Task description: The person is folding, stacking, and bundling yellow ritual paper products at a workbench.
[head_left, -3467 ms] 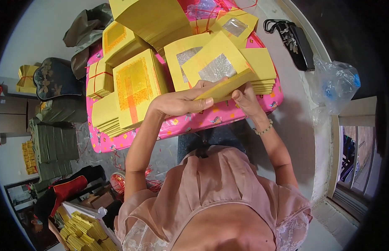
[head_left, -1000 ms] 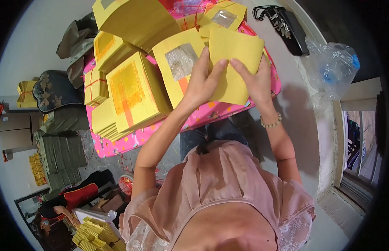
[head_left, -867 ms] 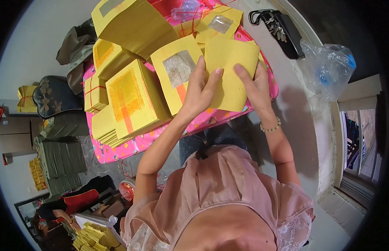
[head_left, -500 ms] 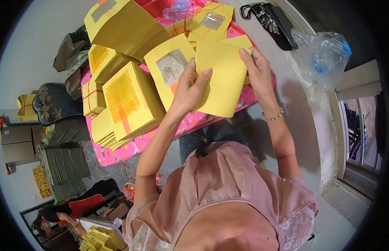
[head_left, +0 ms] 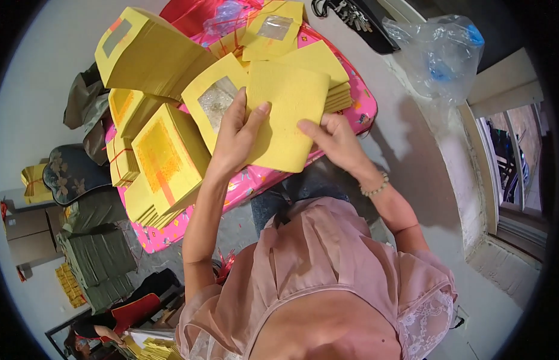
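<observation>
Head view: yellow paper pack point(head_left: 285, 123) is over the worktop's point(head_left: 254, 182) near edge. Left hand point(head_left: 236, 138) and right hand point(head_left: 339, 142) both clamped on it, one per side, thumbs on top. Step looks like squaring or checking the pack; next move probably calls for even grip. Silver-patched paper point(head_left: 198, 84) on worktop, partly hidden by pack. Stepped stack point(head_left: 336, 96) worktop right, orange-patched stack point(head_left: 164, 150) worktop left; both crowd set-down room. Clear plastic bag point(head_left: 438, 60) off worktop's right.
</observation>
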Demonstrator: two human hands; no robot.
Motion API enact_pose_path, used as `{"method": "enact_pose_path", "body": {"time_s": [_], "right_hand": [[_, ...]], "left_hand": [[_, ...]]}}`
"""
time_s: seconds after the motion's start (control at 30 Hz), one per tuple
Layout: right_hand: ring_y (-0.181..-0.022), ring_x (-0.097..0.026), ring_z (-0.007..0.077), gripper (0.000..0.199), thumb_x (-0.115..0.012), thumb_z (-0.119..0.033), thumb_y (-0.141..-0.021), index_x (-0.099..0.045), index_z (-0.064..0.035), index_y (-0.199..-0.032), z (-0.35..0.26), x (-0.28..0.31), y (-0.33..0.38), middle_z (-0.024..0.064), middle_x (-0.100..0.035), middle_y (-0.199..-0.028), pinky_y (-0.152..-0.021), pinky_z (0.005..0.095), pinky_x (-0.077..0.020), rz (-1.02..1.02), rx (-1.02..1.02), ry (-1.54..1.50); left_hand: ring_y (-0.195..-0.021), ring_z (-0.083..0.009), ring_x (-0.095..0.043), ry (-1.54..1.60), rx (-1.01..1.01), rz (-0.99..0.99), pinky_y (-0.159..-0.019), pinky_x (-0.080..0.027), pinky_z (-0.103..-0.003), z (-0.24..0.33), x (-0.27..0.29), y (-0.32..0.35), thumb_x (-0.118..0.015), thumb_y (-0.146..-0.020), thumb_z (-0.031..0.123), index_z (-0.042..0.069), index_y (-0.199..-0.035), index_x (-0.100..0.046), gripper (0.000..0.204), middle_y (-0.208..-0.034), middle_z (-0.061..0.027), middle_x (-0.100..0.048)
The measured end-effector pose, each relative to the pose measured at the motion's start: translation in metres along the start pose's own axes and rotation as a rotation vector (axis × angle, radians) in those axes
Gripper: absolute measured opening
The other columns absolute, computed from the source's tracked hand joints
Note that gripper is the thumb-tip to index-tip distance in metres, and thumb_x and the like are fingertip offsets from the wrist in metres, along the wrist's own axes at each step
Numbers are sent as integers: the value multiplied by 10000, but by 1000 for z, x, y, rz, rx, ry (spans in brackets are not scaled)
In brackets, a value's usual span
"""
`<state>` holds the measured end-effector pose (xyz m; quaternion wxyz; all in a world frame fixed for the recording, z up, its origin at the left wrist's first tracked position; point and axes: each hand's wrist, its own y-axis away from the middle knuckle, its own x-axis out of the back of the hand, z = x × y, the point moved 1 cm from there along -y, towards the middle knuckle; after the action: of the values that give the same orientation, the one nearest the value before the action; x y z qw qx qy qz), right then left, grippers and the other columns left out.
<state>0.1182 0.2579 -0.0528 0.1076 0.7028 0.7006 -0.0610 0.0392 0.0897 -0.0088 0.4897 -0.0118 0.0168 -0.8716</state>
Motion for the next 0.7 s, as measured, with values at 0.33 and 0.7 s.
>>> {"method": "enact_pose_path", "body": {"time_s": [0.33,0.7], "right_hand": [[-751,-588,47,275,-579,-206,-958,-633,18,-1109,35,-7,16,20,-665,-915,-629,216,-512,62,89,39],[-821,-671,130,282,-539,-230,-973,-597,-9,-1137,29,16,-3,61,-674,-972,-718,243,-552,53,-110,-119]], "left_hand": [[-1025,-103,-537,-4,55,-12,-879,-432,-248,1,-1,-8,-511,-977,122,-29,-1308,-419,376,-1164,-64,-578],[-953,-90,-563,-217,69,-218,-813,-474,-262,-1,-1,-86,-583,-942,188,-19,-1241,-492,374,-1064,-49,-614]]}}
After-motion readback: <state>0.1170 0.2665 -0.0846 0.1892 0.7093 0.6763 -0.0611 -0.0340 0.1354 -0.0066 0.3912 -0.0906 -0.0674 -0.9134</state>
